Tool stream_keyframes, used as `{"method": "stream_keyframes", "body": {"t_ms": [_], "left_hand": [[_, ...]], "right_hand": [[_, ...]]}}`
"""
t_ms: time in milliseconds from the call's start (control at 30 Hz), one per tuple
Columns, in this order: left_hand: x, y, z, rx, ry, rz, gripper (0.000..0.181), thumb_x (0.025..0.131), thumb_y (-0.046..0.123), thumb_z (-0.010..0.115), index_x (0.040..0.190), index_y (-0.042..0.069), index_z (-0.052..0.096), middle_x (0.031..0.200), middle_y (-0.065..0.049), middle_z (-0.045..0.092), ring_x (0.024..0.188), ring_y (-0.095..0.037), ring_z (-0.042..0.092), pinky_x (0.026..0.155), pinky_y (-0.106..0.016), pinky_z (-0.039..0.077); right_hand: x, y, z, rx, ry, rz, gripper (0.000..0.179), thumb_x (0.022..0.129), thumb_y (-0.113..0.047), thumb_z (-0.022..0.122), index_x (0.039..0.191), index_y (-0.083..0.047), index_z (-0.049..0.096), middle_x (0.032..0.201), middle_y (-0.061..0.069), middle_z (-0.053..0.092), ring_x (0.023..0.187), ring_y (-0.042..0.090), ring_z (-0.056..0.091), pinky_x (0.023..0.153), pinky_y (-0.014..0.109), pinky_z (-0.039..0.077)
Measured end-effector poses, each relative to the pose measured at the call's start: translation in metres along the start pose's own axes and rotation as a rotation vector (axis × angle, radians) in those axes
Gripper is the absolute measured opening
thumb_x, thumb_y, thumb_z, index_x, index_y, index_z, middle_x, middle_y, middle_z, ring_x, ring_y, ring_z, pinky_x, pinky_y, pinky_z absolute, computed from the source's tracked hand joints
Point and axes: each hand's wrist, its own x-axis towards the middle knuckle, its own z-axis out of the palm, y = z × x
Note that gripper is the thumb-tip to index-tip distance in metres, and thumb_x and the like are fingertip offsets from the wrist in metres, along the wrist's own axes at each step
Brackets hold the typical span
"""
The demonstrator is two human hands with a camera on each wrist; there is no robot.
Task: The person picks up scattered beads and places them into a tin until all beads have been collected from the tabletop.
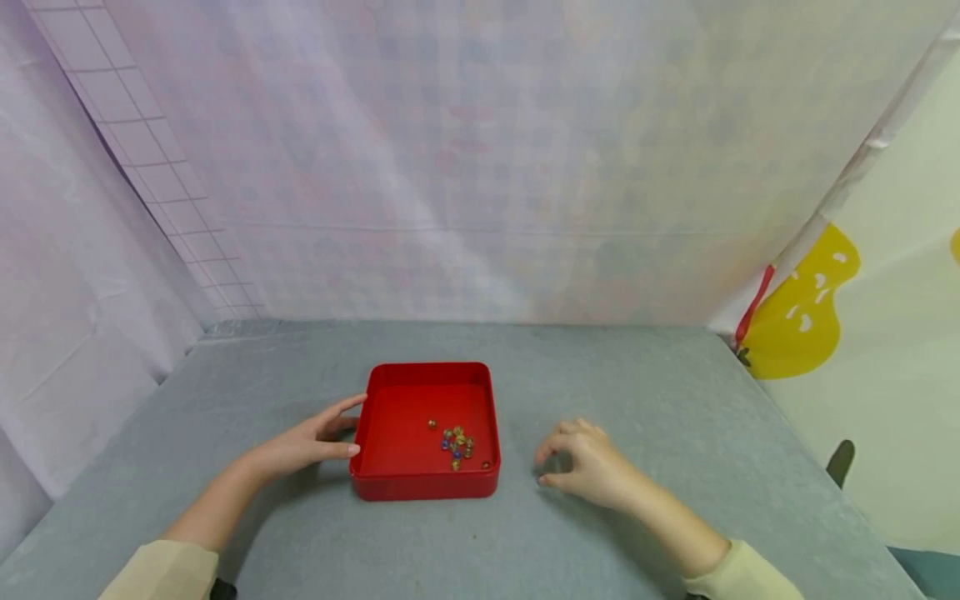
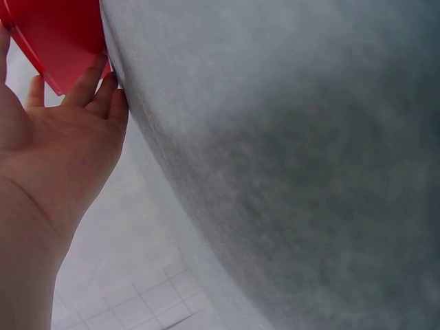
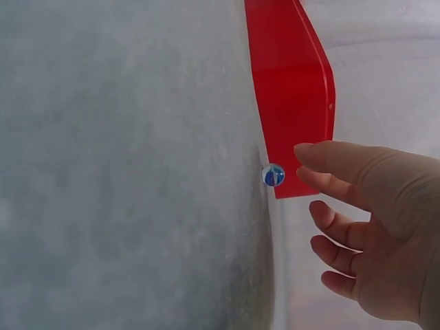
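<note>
A square red tray (image 1: 397,417) lies on the grey table, with several small glass marbles (image 1: 459,437) mostly toward its right front part. My left hand (image 1: 303,446) is at the tray's left side, thumb and fingers spread against the wall. In the left wrist view, the fingers of that hand (image 2: 69,141) reach the red wall. To the right of the tray, my right hand (image 1: 592,468) hovers low with loosely bent fingers. The right wrist view shows a clear-and-blue marble (image 3: 273,174) on the table, just off the fingertips of this hand (image 3: 378,227) and apart from them.
The grey table (image 1: 630,375) runs back to a pale checked curtain (image 1: 480,167). White sheeting (image 1: 82,333) hangs at the left. On the right hangs a cream cloth with a yellow print (image 1: 806,325).
</note>
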Motion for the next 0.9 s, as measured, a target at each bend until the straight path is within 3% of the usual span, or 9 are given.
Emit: {"method": "stream_keyframes", "body": {"t_ms": [900], "left_hand": [[0.0009, -0.0009, -0.0011, -0.029, -0.017, -0.007, 0.076, 0.095, 0.021, 0.061, 0.154, 0.017, 0.014, 0.152, -0.024, 0.024, 0.138, -0.041, 0.021, 0.102, -0.064, 0.025]], "right_hand": [[-0.0051, 0.0086, 0.0057, -0.009, -0.062, 0.028, 0.019, 0.072, -0.02, 0.083, 0.084, -0.025, 0.069, 0.087, -0.018, 0.056, 0.083, 0.008, 0.047, 0.078, 0.039, 0.036]]}}
